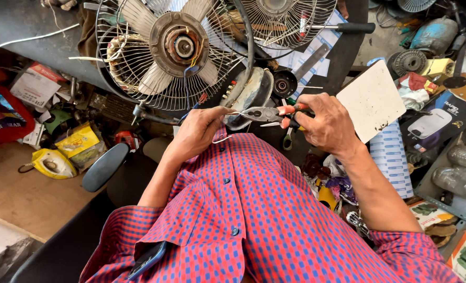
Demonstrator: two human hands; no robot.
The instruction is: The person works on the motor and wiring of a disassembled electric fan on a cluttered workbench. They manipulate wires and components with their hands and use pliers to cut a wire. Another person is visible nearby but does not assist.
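Red-handled pliers (267, 113) are gripped tight in the right hand (324, 123), a thin wire (223, 137) is pinched closed by the left hand (199, 131), fan (178, 50) just behind

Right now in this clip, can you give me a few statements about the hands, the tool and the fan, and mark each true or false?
1. The right hand holds pliers by red handles. True.
2. The left hand rests flat on the table. False: it is raised in front of the shirt, pinching a thin bent wire at the pliers' tip.
3. The fan has its front guard off, showing blades and hub. True.
4. The pliers' tip points toward the right hand. False: it points toward the left hand.
5. The person wears a plain white shirt. False: the shirt is red with blue dots.
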